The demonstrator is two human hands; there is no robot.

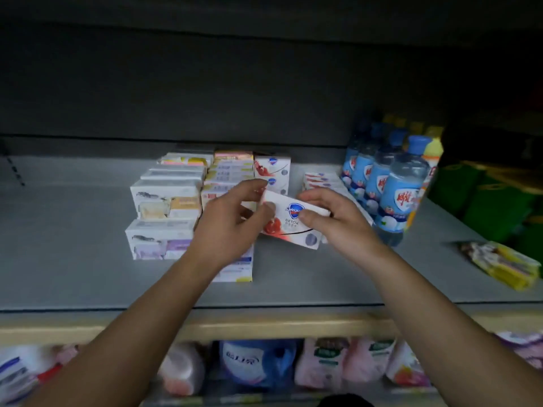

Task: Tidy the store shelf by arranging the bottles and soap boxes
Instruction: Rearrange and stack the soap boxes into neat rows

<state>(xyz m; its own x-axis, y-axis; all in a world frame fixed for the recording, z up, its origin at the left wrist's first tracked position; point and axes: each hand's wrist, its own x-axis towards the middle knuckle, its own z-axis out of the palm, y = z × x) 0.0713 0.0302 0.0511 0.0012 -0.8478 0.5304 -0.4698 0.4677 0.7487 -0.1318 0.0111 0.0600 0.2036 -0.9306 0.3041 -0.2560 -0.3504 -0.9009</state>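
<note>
White soap box pinched between both hands' fingers, above shelf

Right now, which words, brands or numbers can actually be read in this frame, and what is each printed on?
"Safeguard": partly covered shield logo on the soap box, held by the left hand and right hand.
"DETOX": same box, under the logo.
Blue bottles: red label characters, blurred.
Stacked soap boxes: print too small to read.
</note>
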